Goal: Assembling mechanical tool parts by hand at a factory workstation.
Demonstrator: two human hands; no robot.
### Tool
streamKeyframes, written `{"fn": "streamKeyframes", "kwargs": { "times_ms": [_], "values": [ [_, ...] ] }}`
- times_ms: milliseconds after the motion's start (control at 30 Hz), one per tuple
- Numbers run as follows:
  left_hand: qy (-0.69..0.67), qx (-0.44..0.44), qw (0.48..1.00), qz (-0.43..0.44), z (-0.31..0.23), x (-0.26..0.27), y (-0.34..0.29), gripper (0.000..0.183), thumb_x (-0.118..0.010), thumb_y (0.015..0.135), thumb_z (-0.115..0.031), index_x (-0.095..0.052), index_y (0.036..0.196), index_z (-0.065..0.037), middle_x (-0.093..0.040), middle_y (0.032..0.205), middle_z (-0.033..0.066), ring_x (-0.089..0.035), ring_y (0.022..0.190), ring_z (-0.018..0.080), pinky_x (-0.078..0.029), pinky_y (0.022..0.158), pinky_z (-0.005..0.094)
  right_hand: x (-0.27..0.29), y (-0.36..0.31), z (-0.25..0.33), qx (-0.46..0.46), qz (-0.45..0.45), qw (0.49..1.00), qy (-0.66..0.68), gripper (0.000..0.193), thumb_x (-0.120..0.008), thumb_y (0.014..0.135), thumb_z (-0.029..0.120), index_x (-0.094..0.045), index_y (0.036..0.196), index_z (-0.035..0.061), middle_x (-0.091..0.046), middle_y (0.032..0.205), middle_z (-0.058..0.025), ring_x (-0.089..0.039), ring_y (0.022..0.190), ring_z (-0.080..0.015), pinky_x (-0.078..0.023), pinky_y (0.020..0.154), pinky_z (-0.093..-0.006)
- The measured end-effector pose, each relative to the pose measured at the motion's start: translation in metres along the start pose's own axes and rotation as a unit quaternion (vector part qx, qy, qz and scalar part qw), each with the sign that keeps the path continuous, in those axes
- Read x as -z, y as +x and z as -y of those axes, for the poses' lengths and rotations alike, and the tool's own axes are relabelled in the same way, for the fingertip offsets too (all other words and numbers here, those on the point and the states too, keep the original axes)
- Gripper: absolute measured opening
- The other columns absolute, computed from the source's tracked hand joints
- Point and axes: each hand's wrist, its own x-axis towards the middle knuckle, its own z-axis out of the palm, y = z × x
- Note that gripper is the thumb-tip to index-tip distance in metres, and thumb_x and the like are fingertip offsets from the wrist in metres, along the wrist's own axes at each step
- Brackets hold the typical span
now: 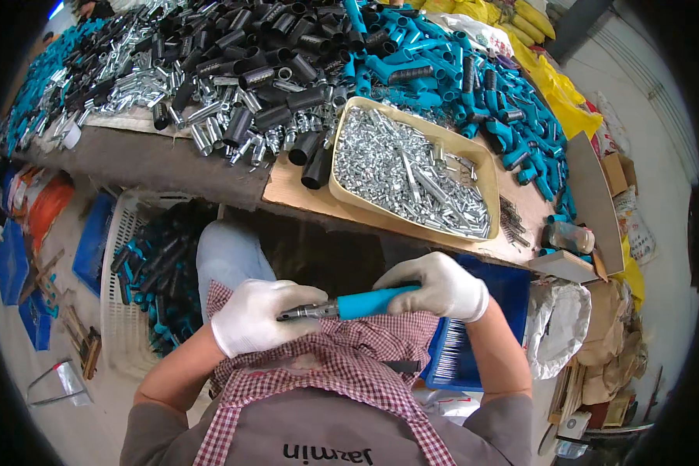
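A teal tubular handle (369, 303) with a metal fitting (312, 311) at its left end lies roughly level above my lap. My left hand (258, 317), in a white glove, is closed around the metal end, its fingers partly covering it. At the other end, my right hand (443, 287), also gloved in white, grips the teal body between thumb and fingers. The right tip of the handle is hidden by that hand. Both hands are just in front of the bench edge, over a checked apron (349, 346).
A cream tray (492, 182) of small metal parts sits on the bench, among heaps of black tubes (276, 66), teal handles (512, 116) and metal sleeves. Springs (512, 221) lie beside it. Below are a white crate (116, 311) and a blue bin (512, 287) holding thin rods.
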Motion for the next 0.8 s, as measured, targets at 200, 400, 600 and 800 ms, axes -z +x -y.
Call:
{"fn": "streamKeyframes", "kwargs": {
  "times_ms": [200, 400, 600, 800],
  "values": [
    [0.054, 0.015, 0.998, 0.033, 0.006, -0.015, -0.004, 0.051, -0.078, 0.079, -0.035, -0.064, 0.122, -0.011, -0.072, 0.097, 0.015, -0.071, 0.082, 0.0323, -0.057, 0.07, 0.0415, -0.051, 0.008, 0.002, 0.024, -0.024, 0.999, 0.019, 0.042, -0.08, 0.079, 0.018, -0.07, 0.117, 0.0035, -0.074, 0.105, -0.0145, -0.072, 0.095, -0.0239, -0.055, 0.088, -0.0343],
    [0.003, -0.005, 0.998, 0.06, 0.007, -0.026, -0.01, 0.051, -0.079, 0.078, -0.036, -0.067, 0.12, -0.01, -0.072, 0.106, 0.0158, -0.072, 0.089, 0.0324, -0.058, 0.076, 0.0393, -0.06, 0.009, -0.024, 0.017, 0.026, 0.994, 0.106, 0.041, -0.075, 0.084, 0.02, -0.069, 0.119, 0.0012, -0.073, 0.1, -0.0176, -0.071, 0.088, -0.0233, -0.055, 0.083, -0.0349],
    [0.01, -0.03, 0.996, 0.088, -0.003, -0.036, 0.004, 0.058, -0.082, 0.076, -0.034, -0.065, 0.124, -0.007, -0.071, 0.108, 0.0155, -0.071, 0.092, 0.0332, -0.058, 0.078, 0.039, -0.069, 0.01, -0.018, 0.031, 0.016, 0.993, 0.115, 0.051, -0.076, 0.082, 0.022, -0.065, 0.124, -0.0028, -0.072, 0.106, -0.021, -0.071, 0.095, -0.0271, -0.054, 0.087, -0.0358],
    [-0.018, -0.03, 0.997, 0.063, -0.001, -0.055, 0.012, 0.055, -0.084, 0.075, -0.031, -0.067, 0.121, -0.007, -0.071, 0.096, 0.0158, -0.071, 0.084, 0.0342, -0.057, 0.072, 0.0394, -0.056, 0.017, -0.011, 0.018, 0.026, 0.999, 0.033, 0.051, -0.077, 0.079, 0.026, -0.066, 0.122, -0.0002, -0.071, 0.108, -0.0209, -0.071, 0.097, -0.03, -0.055, 0.087, -0.0369]
  ]
}}
